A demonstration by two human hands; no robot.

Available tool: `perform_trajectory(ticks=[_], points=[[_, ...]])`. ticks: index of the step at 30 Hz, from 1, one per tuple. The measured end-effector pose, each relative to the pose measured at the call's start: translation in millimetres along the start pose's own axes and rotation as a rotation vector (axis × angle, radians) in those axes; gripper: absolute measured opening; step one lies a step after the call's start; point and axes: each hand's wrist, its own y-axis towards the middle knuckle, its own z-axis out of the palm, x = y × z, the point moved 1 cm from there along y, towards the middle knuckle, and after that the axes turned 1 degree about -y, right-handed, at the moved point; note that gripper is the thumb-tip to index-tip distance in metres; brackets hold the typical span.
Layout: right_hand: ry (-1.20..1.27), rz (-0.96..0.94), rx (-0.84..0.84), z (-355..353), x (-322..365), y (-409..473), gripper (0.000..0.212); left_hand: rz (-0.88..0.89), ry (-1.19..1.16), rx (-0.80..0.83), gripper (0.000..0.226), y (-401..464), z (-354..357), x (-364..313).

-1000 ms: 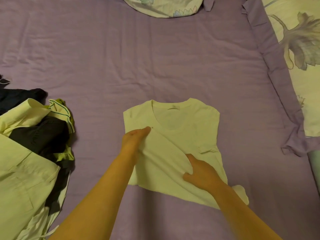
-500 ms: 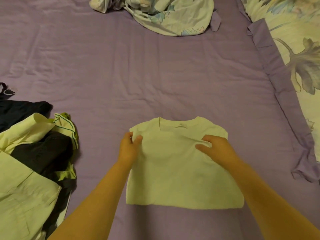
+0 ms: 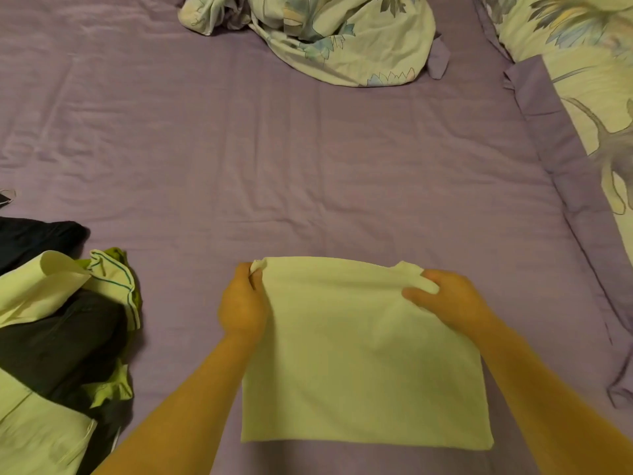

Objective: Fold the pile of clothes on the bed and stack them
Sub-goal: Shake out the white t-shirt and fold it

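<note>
Hands w/ a pale yellow-white T-shirt (image 3: 363, 358), folded into a rough rectangle, flat on the purple bed sheet (image 3: 308, 159) at near centre. Left hand (image 3: 244, 303) pinches the shirt's far-left corner, thumb & fingers closed on a small tuft of fabric. Right hand (image 3: 445, 299) grips the far-right corner, fingers curled over a bunched bit of cloth. Both forearms come in from the near edge, either side of the shirt. Near edge of the shirt lies straight on the sheet; far edge runs between the two hands.

Pile of unfolded clothes (image 3: 58, 337) sits at near left, well apart from the shirt: pale yellow pieces, a dark garment (image 3: 65, 344) in the middle, a lime-green item w/ teal-striped trim (image 3: 113, 275) on its right side, another dark piece at the far-left end.

Crumpled floral duvet (image 3: 325, 32) lies at far centre of the bed. Floral pillow w/ purple border (image 3: 596, 108) runs along the right side, from far to near. Sheet shows light wrinkles across the middle.
</note>
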Motion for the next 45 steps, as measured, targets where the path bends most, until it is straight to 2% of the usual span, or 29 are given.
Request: perform_trajectory(ticks=[1,3,4,6,8,9,11,14,19,22,25,28,31,33,36,38,40,43,45], points=[[-0.034,-0.03,-0.023,-1,4,5,0.007,-0.007,0.079,-0.022,0.021,2,1,-4],[-0.144,-0.08,0.031,4,14,11,0.027,0.051,0.279,-0.08,0.036,-2,9,-13],[-0.196,-0.089,0.06,11,15,13,0.035,0.135,0.357,-0.067,0.041,-10,16,-17],[-0.225,-0.058,0.011,21,10,12,0.044,0.459,0.434,0.072,0.044,-35,35,-28],[-0.211,-0.024,-0.12,24,3,7,0.044,0.813,0.508,0.192,0.047,-63,63,-29],[-0.195,-0.032,-0.18,26,-2,3,0.042,0.902,0.589,0.26,0.049,-75,75,-29],[-0.071,0.022,-0.238,26,-17,-4,0.044,0.913,0.771,0.398,0.057,-94,97,-25],[0.093,0.236,-0.256,23,-42,-15,0.053,0.849,0.812,0.422,0.06,-110,117,-16],[0.313,0.385,-0.283,18,-52,-22,0.026,0.828,0.757,0.371,0.064,-123,118,-4],[0.378,0.356,-0.289,18,-46,-21,0.036,0.813,0.736,0.354,0.065,-132,120,1],[0.526,0.352,-0.238,17,-48,-16,0.031,0.861,0.709,0.374,0.065,-144,123,8],[0.675,0.314,-0.192,12,-52,-14,0.012,0.941,0.735,0.393,0.061,-157,125,20],[0.792,0.267,-0.077,12,-57,-16,0.035,0.941,0.737,0.401,0.061,-165,124,29],[0.793,0.208,-0.128,9,-57,-14,0.03,0.95,0.722,0.389,0.06,-170,124,32],[0.872,0.186,-0.309,4,-63,-6,0.021,0.926,0.717,0.413,0.06,-171,123,30],[0.788,0.216,-0.364,6,-73,-8,0.007,0.896,0.727,0.447,0.06,-171,122,28],[0.73,0.261,-0.36,16,-80,-18,0.015,0.875,0.726,0.457,0.061,-172,122,27],[0.631,0.281,-0.374,33,-81,-45,0.058,0.852,0.727,0.462,0.064,-176,122,22],[0.523,0.252,-0.393,44,-82,-59,0.068,0.811,0.723,0.462,0.068,-178,123,17]])
